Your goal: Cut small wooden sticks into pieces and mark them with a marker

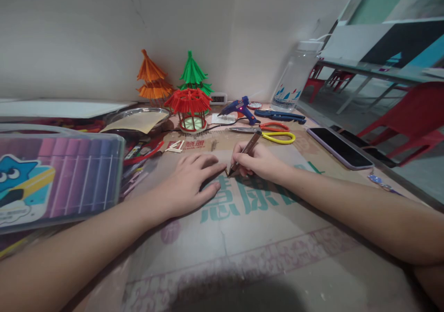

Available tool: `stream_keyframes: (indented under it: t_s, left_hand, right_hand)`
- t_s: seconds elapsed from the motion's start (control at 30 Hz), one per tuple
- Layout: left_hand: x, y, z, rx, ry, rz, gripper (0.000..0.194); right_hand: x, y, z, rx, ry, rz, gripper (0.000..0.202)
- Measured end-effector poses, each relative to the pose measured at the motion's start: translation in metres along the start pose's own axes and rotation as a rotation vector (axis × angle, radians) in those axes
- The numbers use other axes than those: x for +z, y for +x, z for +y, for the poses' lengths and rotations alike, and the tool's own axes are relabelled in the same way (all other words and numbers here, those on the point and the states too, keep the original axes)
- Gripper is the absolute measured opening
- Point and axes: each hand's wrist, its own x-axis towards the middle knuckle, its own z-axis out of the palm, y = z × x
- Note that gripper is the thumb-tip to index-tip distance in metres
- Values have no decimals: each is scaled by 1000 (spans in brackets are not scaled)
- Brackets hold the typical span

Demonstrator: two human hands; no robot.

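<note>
My right hand [255,162] is closed round a brown marker [251,144], its tip pointing down at a tiny stick-like piece [227,172] on the cardboard sheet [215,252]. Flat on the same sheet, my left hand [194,180] has its fingers spread, and its index fingertip is at the tiny piece. Whether the fingertip presses on the piece is too small to tell. Some short pale sticks [175,146] lie beyond my left hand.
A marker case [83,178] stands at the left. Behind are a metal bowl [163,113], red [189,100], green [193,69] and orange [151,69] models, a glue gun [239,108], yellow-handled scissors [279,137] and a bottle [294,78]. A phone [340,148] lies right.
</note>
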Motion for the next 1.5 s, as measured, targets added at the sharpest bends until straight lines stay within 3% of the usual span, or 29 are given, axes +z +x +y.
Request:
stream_keyframes:
  t_s: [0.6,0.83,1.5]
  left_hand:
    - [1,-2,-1,-4,-19,20,43]
    - [0,-2,-1,-6,3,-5,44]
    - [0,-1,-1,-9,13,-12,44]
  right_hand:
    - [1,1,3,-16,-9,60,12]
    - [-1,0,1,6,9,0,10]
    - [-1,0,1,-2,6,-12,11]
